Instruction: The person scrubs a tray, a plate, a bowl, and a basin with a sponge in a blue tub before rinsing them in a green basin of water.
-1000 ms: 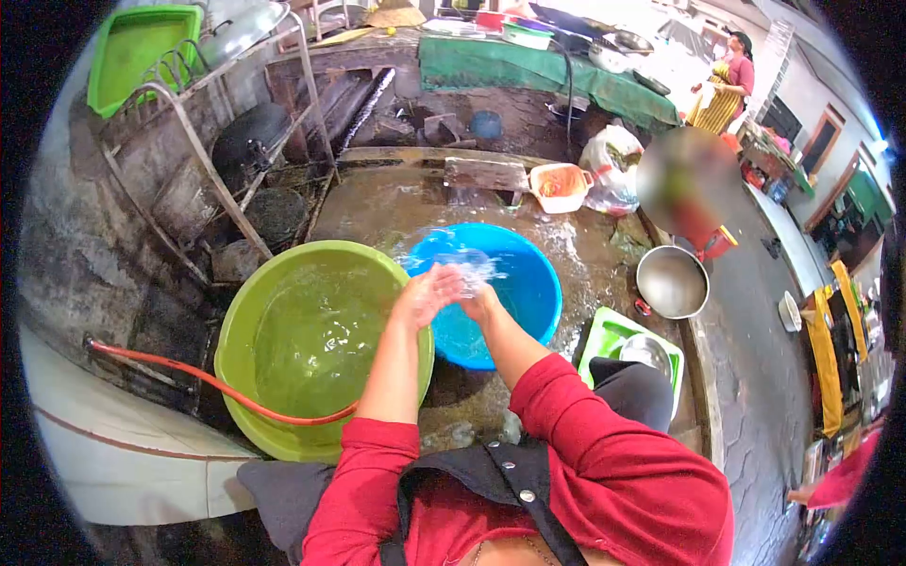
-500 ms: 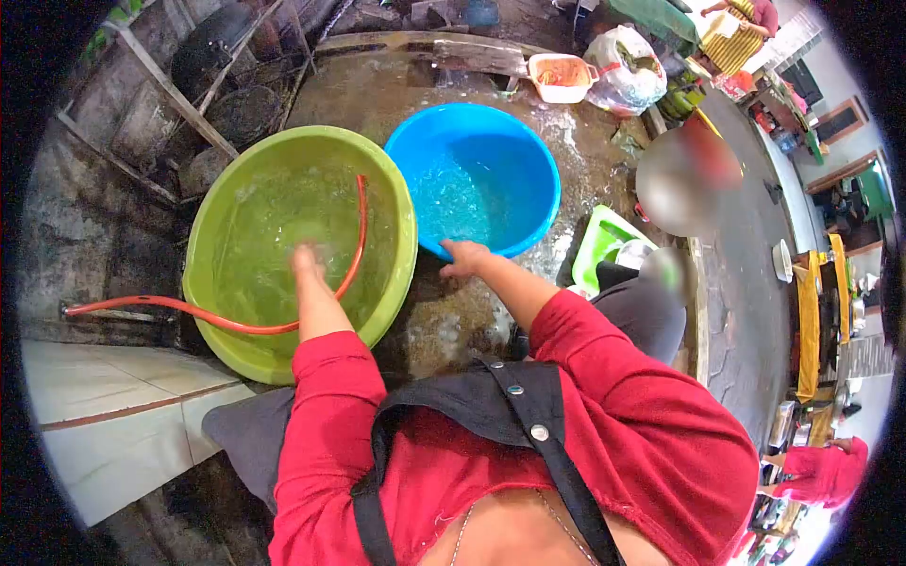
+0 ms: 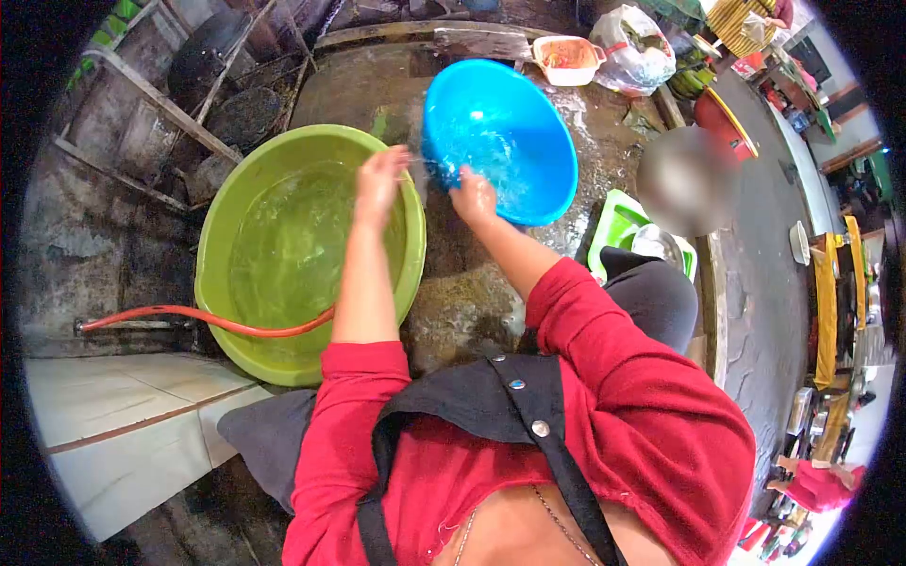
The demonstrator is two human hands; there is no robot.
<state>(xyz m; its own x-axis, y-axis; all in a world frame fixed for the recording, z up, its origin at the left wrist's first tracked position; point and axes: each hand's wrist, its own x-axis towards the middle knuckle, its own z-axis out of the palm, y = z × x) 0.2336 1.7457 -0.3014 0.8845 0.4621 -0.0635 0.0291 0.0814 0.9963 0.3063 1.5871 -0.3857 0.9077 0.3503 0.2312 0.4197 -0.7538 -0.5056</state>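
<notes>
A blue basin [image 3: 552, 141] with some water in it leans at a tilt on the wet floor. My right hand [image 3: 475, 196] is closed on its near left rim. Over the right edge of the green basin [image 3: 219, 236], my left hand [image 3: 379, 184] is raised beside the blue basin, its fingers blurred and partly bent, so its grip is unclear. The green basin holds water. An orange hose [image 3: 189, 311] runs over its near rim, and part of the hose is hidden behind my left forearm.
A light green tray [image 3: 613, 226] with a metal bowl [image 3: 658, 245] lies by my right knee. Behind are an orange-and-white container [image 3: 569, 61] and a filled plastic bag [image 3: 632, 57]. White tiles [image 3: 123, 396] edge the left side. Part of a person [image 3: 816, 483] shows at far right.
My left hand has come up out of the green basin and moved right. The blue basin has shifted away and tilted, with my right hand on its rim.
</notes>
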